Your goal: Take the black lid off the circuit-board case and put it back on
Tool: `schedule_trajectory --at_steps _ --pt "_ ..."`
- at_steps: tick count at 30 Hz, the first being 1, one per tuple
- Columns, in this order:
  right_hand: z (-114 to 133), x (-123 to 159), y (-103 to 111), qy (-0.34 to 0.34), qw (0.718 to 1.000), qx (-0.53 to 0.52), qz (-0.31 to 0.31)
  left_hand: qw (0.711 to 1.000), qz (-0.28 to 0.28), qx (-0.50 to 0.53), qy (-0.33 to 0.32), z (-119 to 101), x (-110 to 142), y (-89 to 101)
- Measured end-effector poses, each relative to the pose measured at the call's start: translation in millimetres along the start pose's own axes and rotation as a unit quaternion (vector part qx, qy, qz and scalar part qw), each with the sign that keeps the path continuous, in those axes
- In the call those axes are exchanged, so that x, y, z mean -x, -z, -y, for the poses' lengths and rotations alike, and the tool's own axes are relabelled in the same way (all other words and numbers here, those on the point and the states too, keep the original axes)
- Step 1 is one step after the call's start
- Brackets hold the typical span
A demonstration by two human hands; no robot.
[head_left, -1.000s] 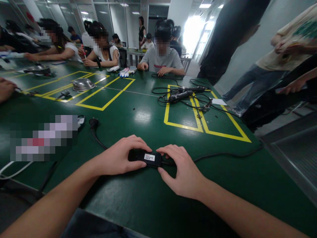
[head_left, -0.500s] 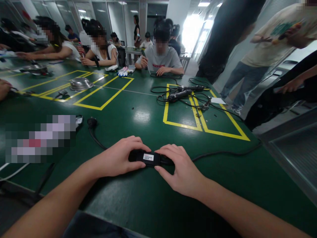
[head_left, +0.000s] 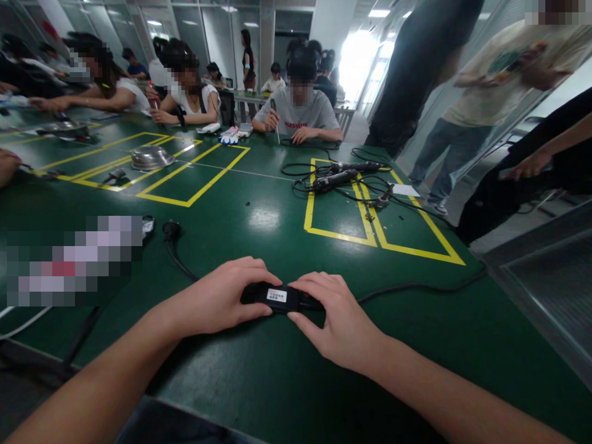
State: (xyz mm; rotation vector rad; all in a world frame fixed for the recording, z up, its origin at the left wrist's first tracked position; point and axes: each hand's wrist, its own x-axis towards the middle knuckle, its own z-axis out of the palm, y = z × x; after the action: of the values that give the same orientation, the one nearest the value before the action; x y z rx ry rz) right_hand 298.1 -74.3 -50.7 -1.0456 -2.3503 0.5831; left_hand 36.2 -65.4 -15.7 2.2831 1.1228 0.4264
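cannot read the tiny print on the white label (head_left: 276,295); cannot make out the left end of the black box (head_left: 291,301) inside the left hand (head_left: 222,295), nor follow the black cord (head_left: 407,286) behind the right hand (head_left: 342,320). cannot identify the pixelated object (head_left: 81,259), nor trace the white cable (head_left: 28,325) past the left edge.

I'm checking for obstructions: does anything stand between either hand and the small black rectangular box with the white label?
Nothing visible does: the left hand and right hand both grip the black box between thumb and fingers.
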Motion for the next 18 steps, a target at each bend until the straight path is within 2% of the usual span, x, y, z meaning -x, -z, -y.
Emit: schedule_trajectory --at_steps 8,11,13,15,18 --pt "-2 -1 -8 -0.006 1.0 -0.008 -0.019 1.0 0.0 -0.004 -0.002 0 0 -0.1" --pt "7 0 -4 0.015 0.998 -0.013 -0.061 1.0 0.001 -0.001 0.001 1 0 -0.1" --pt "20 4 0 0.051 0.991 -0.042 -0.113 1.0 -0.001 0.002 0.001 1 0 0.1" --pt "36 11 5 0.127 0.978 -0.093 -0.14 1.0 0.001 0.005 0.0 1 0 0.5" --pt "55 26 11 0.236 0.949 -0.182 -0.106 1.0 0.01 0.007 0.005 1 0 1.3"
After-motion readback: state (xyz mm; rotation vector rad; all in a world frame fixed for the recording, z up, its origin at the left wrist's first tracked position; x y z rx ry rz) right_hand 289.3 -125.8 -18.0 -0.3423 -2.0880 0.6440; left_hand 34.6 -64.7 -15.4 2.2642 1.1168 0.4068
